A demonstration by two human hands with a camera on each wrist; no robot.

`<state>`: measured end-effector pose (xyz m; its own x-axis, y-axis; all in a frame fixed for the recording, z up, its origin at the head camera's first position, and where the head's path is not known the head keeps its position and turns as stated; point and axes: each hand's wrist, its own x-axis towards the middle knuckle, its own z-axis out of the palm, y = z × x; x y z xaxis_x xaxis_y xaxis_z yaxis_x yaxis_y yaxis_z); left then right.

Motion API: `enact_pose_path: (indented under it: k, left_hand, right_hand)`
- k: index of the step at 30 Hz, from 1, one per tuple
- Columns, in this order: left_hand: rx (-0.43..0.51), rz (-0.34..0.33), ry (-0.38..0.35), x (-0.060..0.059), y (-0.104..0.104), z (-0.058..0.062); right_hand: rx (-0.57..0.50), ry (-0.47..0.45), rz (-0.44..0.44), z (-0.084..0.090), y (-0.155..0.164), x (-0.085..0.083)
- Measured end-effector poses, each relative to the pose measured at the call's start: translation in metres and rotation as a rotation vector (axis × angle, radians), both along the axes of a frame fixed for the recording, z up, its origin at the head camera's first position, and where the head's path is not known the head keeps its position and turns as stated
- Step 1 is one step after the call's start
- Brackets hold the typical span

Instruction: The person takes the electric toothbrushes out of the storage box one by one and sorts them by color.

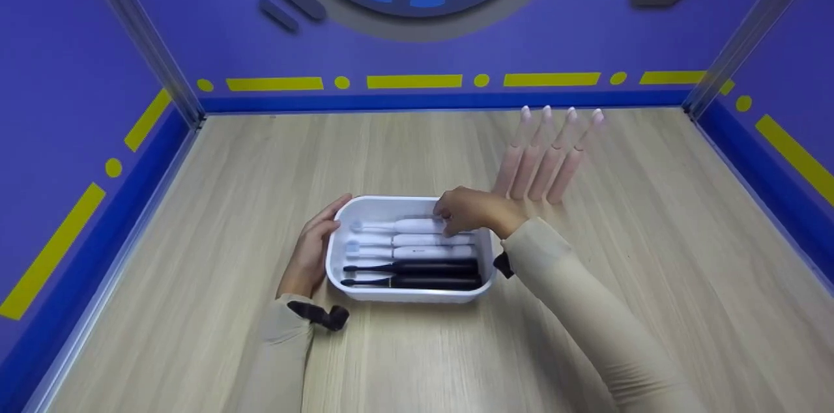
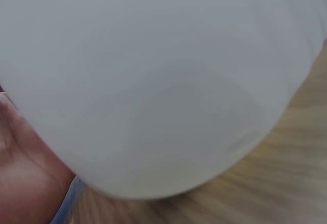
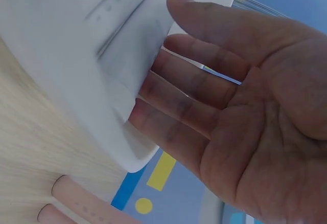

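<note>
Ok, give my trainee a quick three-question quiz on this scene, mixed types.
1. How many brushes lie in the tray?
2. True or false: the left hand rests on the tray's outer wall.
3. The right hand reaches: A) a pink brush on the table, B) the top white brush in the tray, C) a black brush.

Key:
1. Four: two white, two black.
2. True.
3. B; its fingers look fairly straight, so a grip is unclear.
</note>
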<state>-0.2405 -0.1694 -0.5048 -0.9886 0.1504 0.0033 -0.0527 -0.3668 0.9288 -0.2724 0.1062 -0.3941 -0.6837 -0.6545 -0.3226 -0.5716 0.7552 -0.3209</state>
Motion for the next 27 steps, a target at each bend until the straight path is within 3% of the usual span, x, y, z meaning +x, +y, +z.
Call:
enact_pose_path:
  k: [5, 14, 27]
  left_hand:
    - [0.005, 0.009, -0.036, -0.0003, 0.0007, 0.0019]
    - [-0.013, 0.001, -0.023, -0.0003, 0.0012, 0.0029]
    - [0.017, 0.002, -0.036, -0.0004, 0.0021, 0.0033]
  right_hand:
    - [0.036, 0.012, -0.019, 0.0012, -0.0028, 0.0017]
    - [0.099, 0.022, -0.043, 0.0024, -0.0086, 0.0009]
    - [0.098, 0.058, -0.044, 0.0005, -0.0098, 0.0008]
